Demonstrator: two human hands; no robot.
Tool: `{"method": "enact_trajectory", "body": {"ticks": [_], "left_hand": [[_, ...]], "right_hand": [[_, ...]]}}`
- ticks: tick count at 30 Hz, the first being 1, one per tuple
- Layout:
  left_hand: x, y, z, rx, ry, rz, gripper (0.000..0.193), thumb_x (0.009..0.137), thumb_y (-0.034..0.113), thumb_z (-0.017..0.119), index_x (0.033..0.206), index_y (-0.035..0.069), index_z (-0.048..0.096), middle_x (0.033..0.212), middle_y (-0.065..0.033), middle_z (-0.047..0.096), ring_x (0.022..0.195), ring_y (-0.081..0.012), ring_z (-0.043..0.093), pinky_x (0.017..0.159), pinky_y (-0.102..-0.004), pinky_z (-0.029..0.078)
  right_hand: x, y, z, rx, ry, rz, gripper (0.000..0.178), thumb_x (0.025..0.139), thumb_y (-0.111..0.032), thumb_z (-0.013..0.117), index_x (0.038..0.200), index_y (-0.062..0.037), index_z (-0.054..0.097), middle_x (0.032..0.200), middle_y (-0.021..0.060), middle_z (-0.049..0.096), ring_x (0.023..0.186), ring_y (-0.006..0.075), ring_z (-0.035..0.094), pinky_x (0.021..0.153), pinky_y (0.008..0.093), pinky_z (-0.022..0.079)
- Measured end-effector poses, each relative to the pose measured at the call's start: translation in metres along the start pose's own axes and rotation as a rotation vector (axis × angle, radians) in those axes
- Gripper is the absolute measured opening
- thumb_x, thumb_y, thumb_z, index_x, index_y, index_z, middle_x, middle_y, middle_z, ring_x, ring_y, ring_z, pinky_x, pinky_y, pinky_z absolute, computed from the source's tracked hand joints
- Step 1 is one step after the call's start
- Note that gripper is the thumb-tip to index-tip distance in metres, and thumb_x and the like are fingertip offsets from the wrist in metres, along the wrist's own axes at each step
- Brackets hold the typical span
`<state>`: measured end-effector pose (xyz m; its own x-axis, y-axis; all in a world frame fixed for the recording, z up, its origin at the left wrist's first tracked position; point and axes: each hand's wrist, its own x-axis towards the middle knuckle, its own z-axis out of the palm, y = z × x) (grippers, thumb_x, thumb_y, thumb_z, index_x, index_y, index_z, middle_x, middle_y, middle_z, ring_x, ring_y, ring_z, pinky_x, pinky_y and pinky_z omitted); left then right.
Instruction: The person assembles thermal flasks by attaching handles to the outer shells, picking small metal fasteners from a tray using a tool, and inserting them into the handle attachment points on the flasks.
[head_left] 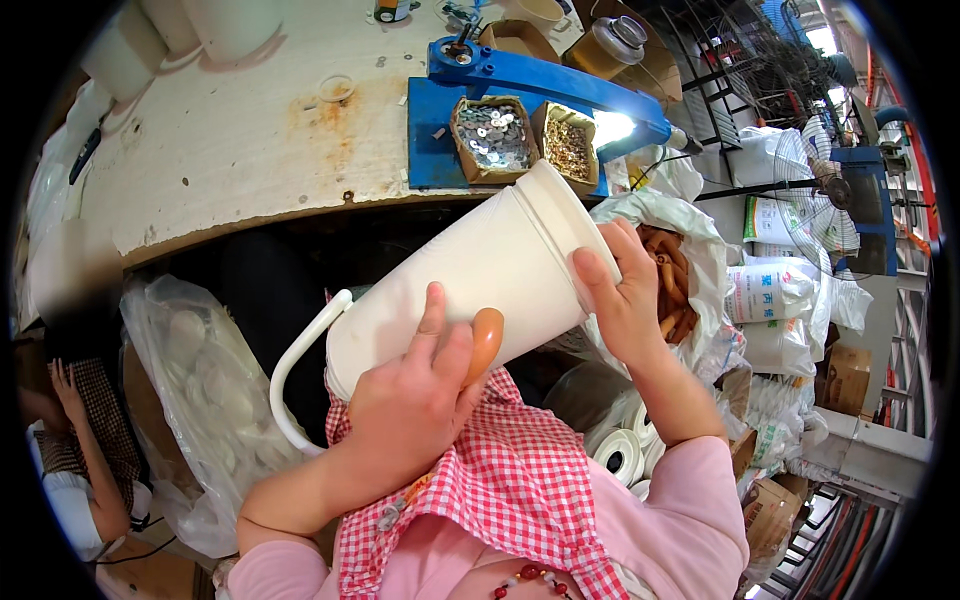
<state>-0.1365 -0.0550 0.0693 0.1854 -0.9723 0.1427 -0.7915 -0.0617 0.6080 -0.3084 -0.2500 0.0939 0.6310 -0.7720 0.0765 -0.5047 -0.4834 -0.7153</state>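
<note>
Plainly, bucket (450,265): mid-picture, above the lap, a tall cylinder tilted from 8 o'clock to 2 o'clock.
Colour: creamy white all over, evenly toned, with soft shading along the underside.
Wall: mostly smooth, narrowing slightly toward the rounded 8 o'clock end.
Collar (556,228): a stepped, wider band at the 2 o'clock end, same white, with ridges running around it; what lies inside cannot be seen.
Loop (290,372): a thick white curve at the bucket's 8 o'clock end, bowing outward; its lower part runs behind the left forearm.
Left hand (415,390): curled around a grip, index finger straight and laid on the wall.
Grip (486,342): glossy orange-brown, round-tipped, in front of the wall; its lower part is hidden by the fingers.
Right hand (618,285): clasping the collar from 3 o'clock, thumb on the near side.
Bag (705,235): at 3 o'clock beyond the right hand, white, filled with more orange-brown pieces.
Boxes (462,150): two at 12 to 1 o'clock, one of grey washers (497,135), one of brassy bits (567,148).
Rolls (622,455): white, at 5 o'clock.
</note>
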Motion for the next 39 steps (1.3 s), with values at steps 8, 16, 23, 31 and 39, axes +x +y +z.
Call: {"method": "enact_trajectory", "body": {"ticks": [8, 16, 23, 31, 39], "left_hand": [[-0.009, -0.002, 0.001, -0.095, 0.042, 0.078, 0.037, 0.079, 0.022, 0.079, 0.11, 0.006, 0.066, 0.138, -0.0258, 0.059, 0.061, -0.0269, 0.071, 0.053, -0.0343, 0.057], [-0.017, 0.0, -0.009, -0.032, -0.02, 0.061, 0.034, 0.077, 0.021, 0.081, 0.106, 0.007, 0.07, 0.138, -0.0236, 0.059, 0.071, -0.0281, 0.073, 0.056, -0.0341, 0.058], [-0.013, -0.028, -0.016, -0.044, -0.105, 0.052, 0.047, 0.082, 0.024, 0.078, 0.127, 0.015, 0.068, 0.14, -0.0187, 0.06, 0.083, -0.0236, 0.074, 0.065, -0.0332, 0.06], [-0.01, -0.075, -0.208, 0.368, 0.394, -0.051, 0.047, 0.071, 0.008, 0.078, 0.117, 0.008, 0.069, 0.093, -0.0114, 0.07, 0.076, -0.0314, 0.069, 0.066, -0.039, 0.056], [0.026, -0.299, -0.295, 1.615, 0.005, 0.03, 0.014, 0.078, 0.02, 0.064, 0.086, 0.01, 0.07, 0.083, -0.0031, 0.062, 0.091, -0.0215, 0.06, 0.083, -0.0358, 0.043]], "right_hand": [[0.054, 0.005, -0.048, 0.376, -0.027, 0.118, 0.08, 0.102, -0.064, 0.027, 0.14, 0.0017, 0.053, 0.14, 0.0132, 0.056, 0.133, 0.0231, 0.047, 0.115, 0.0375, 0.029], [0.107, 0.046, -0.072, 0.505, -0.209, -0.241, 0.109, 0.092, -0.083, 0.017, 0.154, 0.0054, 0.033, 0.161, 0.0204, 0.033, 0.152, 0.0317, 0.026, 0.124, 0.0434, 0.011], [0.07, 0.074, 0.019, 0.772, -0.324, -0.037, 0.102, 0.095, -0.08, 0.018, 0.158, -0.0001, 0.028, 0.161, 0.0197, 0.034, 0.15, 0.0326, 0.031, 0.124, 0.0452, 0.014], [0.047, 0.123, 0.002, 0.953, -0.04, 0.133, 0.086, 0.099, -0.074, 0.027, 0.147, -0.0048, 0.045, 0.136, 0.0148, 0.058, 0.11, 0.0236, 0.064, 0.094, 0.0363, 0.048], [0.041, 0.088, 0.084, 0.963, -0.291, 0.232, 0.057, 0.105, -0.052, 0.043, 0.134, -0.0044, 0.052, 0.117, 0.0144, 0.064, 0.087, 0.0239, 0.07, 0.077, 0.0359, 0.056]]}}
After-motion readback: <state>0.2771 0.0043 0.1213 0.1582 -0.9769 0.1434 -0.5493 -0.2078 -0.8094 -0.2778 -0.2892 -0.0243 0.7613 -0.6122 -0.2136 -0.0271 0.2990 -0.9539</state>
